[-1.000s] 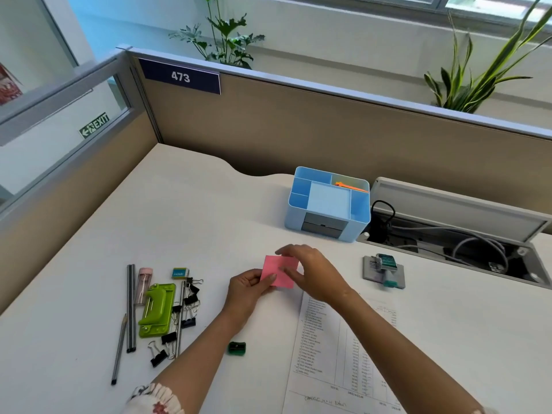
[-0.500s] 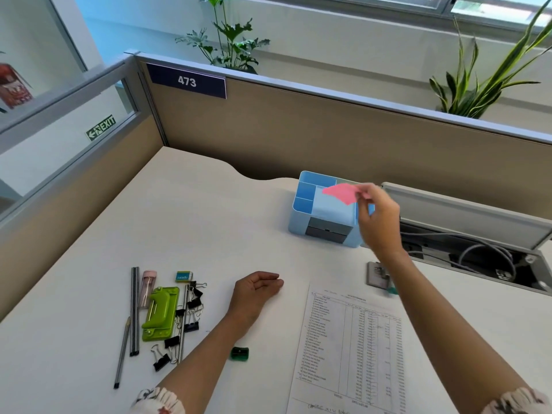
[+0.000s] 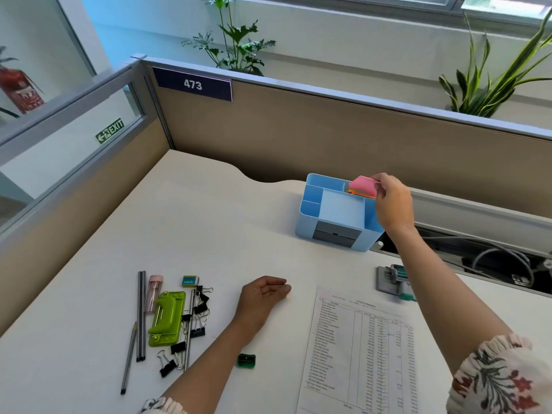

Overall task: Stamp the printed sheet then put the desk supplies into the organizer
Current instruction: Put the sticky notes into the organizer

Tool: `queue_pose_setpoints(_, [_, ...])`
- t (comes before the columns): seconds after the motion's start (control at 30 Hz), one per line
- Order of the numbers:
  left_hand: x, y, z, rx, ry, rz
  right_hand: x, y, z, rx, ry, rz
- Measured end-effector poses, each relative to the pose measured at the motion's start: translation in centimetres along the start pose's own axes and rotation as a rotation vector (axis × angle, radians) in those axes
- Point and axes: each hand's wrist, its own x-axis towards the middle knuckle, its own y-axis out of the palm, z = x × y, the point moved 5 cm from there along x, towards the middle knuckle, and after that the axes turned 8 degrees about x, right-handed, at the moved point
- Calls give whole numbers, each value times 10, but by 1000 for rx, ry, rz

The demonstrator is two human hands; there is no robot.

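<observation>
Head view: right hand [image 3: 391,204] pinches a pink sticky-note pad [image 3: 362,186] by its right edge, fingers curled on it, holding it tilted over the back-right compartment of the blue organizer [image 3: 337,231]. Pad's lower edge sits at the compartment rim; something orange [image 3: 357,192] shows just under it inside. Left hand [image 3: 263,295] rests on the desk [image 3: 209,222], fingers loosely curled, holding nothing. Printed sheet [image 3: 358,354] lies flat near the front edge, right of the left hand. Stamp [image 3: 395,282] sits on its pad just behind the sheet, partly hidden by the right forearm. Left cluster: pencils [image 3: 140,321], green hole punch [image 3: 167,318], binder clips [image 3: 198,312], small eraser [image 3: 190,280], pink tube [image 3: 153,292]. Green sharpener [image 3: 246,360] beside the left forearm.
</observation>
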Motion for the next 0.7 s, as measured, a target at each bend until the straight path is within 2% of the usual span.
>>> queue_pose_setpoints(0.3, [0, 0, 3, 2, 6, 4, -13, 0, -14, -35, 98, 23])
queue_pose_setpoints(0.63, [-7, -1, 6, -16, 0, 14, -64, -8, 37, 157, 38, -6])
queue_pose_setpoints(0.7, [-12, -2, 8, -16, 2, 15, -84, 0, 48, 238, 44, 29])
